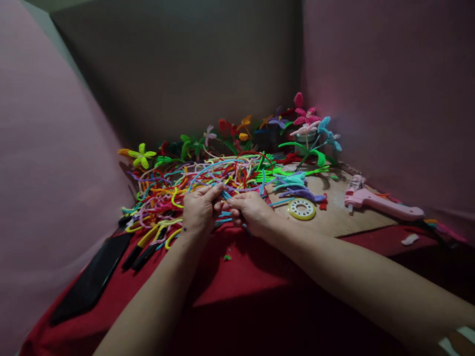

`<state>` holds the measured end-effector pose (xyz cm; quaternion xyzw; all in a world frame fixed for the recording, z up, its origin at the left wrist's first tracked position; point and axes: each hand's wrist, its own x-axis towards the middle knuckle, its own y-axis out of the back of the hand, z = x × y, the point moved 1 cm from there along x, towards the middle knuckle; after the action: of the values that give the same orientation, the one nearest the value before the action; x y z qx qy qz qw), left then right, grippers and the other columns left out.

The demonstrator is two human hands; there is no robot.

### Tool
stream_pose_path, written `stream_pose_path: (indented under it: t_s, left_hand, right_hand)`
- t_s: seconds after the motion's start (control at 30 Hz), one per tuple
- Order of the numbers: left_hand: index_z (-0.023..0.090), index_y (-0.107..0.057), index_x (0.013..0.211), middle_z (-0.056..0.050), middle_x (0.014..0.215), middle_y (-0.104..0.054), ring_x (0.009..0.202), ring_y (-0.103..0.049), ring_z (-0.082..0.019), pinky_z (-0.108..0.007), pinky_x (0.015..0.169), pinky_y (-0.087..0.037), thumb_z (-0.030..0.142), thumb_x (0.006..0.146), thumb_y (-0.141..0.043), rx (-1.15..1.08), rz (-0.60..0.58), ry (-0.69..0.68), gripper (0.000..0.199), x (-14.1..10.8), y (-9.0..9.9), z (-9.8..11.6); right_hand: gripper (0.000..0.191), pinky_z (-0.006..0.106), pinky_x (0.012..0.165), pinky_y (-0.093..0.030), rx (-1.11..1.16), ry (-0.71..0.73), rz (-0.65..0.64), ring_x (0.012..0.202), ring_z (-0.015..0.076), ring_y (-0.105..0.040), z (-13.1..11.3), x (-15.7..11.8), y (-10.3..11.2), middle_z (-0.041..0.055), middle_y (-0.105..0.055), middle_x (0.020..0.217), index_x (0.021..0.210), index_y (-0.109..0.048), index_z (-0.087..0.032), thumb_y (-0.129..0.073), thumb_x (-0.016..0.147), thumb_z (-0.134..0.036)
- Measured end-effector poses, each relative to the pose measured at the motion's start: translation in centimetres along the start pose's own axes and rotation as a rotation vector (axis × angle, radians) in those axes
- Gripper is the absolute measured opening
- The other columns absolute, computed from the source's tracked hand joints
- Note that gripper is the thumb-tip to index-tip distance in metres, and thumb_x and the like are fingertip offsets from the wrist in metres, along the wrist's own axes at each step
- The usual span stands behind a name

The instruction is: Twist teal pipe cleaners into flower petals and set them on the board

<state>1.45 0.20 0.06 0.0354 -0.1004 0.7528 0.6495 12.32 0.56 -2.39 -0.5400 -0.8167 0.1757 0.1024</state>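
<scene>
My left hand [202,207] and my right hand [250,210] meet over the front of a heap of pipe cleaners. Both are closed on a blue pipe cleaner [225,195], pinched between thumbs and fingers. Part of it is hidden inside the fists, and a long blue strand arcs up behind my left hand. Around and behind the hands lie loose pipe cleaners [163,190] in many colours. To the right of my right hand are light blue petal shapes [291,180] and purple petal shapes [302,194], made of the same fuzzy wire.
A pink glue gun [386,202] and a yellow-rimmed white disc [302,209] rest on a brown board [334,222]. Finished fuzzy flowers [306,116] stand along the back. A black flat object [91,279] lies front left on the red cloth [237,287]. Pink panels [389,99] flank the table.
</scene>
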Motion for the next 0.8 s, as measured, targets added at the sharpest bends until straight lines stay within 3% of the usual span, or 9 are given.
stream_pose_path:
  t_s: [0.1,0.3,0.37,0.47,0.6,0.7,0.8]
  left_hand:
    - [0.015,-0.05,0.053,0.008,0.034,-0.036,0.028,-0.028,-0.003,-0.017,0.031,-0.02,0.028,0.063,-0.066,0.022,0.016,0.029,0.023,0.0,-0.1,0.1]
    - [0.016,-0.045,0.047,0.009,0.035,-0.027,0.029,-0.021,-0.002,-0.017,0.03,-0.018,0.028,0.059,-0.069,0.044,-0.078,0.065,0.029,0.1,0.3,0.5]
    - [0.015,-0.048,0.048,0.009,0.037,-0.031,0.03,-0.026,-0.002,-0.017,0.031,-0.024,0.028,0.057,-0.071,0.063,-0.089,0.077,0.027,0.0,0.3,0.4]
    - [0.013,-0.059,0.058,0.007,0.04,-0.04,0.034,-0.038,-0.005,-0.019,0.036,-0.035,0.03,0.056,-0.072,0.093,-0.112,0.098,0.022,-0.2,0.1,0.3]
    - [0.012,-0.066,0.078,0.002,0.052,-0.053,0.04,-0.048,-0.008,-0.021,0.041,-0.042,0.035,0.057,-0.073,0.054,-0.152,0.119,0.032,-0.4,-0.3,0.1]
    - [0.016,-0.063,0.097,0.005,0.054,-0.049,0.037,-0.04,-0.003,-0.018,0.039,-0.038,0.035,0.066,-0.068,0.027,-0.163,0.006,0.037,-0.1,0.1,0.1]
    - [0.02,-0.063,0.098,0.005,0.058,-0.048,0.043,-0.041,-0.004,-0.017,0.043,-0.038,0.029,0.073,-0.062,0.241,-0.149,-0.307,0.027,0.2,0.7,0.0]
  right_hand:
    - [0.019,0.02,0.035,-0.027,-0.01,-0.004,0.004,0.028,0.0054,-0.034,0.2,0.0,0.1,-0.0064,-0.042,0.036,0.062,-0.054,-0.012,-0.046,0.078,-0.016]
    - [0.02,0.022,0.046,-0.039,-0.079,0.096,-0.147,0.04,0.0087,-0.05,-0.5,0.1,0.7,0.0007,-0.058,0.049,0.061,-0.056,-0.012,-0.055,0.075,-0.027]
    - [0.022,0.024,0.05,-0.041,-0.064,0.127,-0.141,0.043,0.0097,-0.051,-0.7,0.4,1.0,0.0005,-0.057,0.048,0.057,-0.056,-0.012,-0.06,0.07,-0.03]
    - [0.016,0.027,0.053,-0.044,0.013,0.022,-0.13,0.044,0.0111,-0.052,-0.7,0.7,1.4,0.0003,-0.056,0.046,0.055,-0.057,-0.012,-0.066,0.063,-0.023]
    - [0.008,0.028,0.054,-0.046,0.086,-0.065,-0.06,0.042,0.0117,-0.053,-0.6,1.0,1.5,0.0017,-0.059,0.048,0.057,-0.059,-0.011,-0.066,0.06,-0.013]
    - [0.006,0.027,0.053,-0.046,0.15,-0.045,0.023,0.041,0.0114,-0.052,-0.9,1.1,1.6,0.0023,-0.06,0.048,0.059,-0.06,-0.01,-0.062,0.065,-0.012]
    - [0.01,0.026,0.051,-0.046,0.296,-0.059,0.104,0.045,0.012,-0.055,-1.3,1.4,1.9,0.0028,-0.061,0.049,0.064,-0.061,-0.01,-0.055,0.072,-0.01]
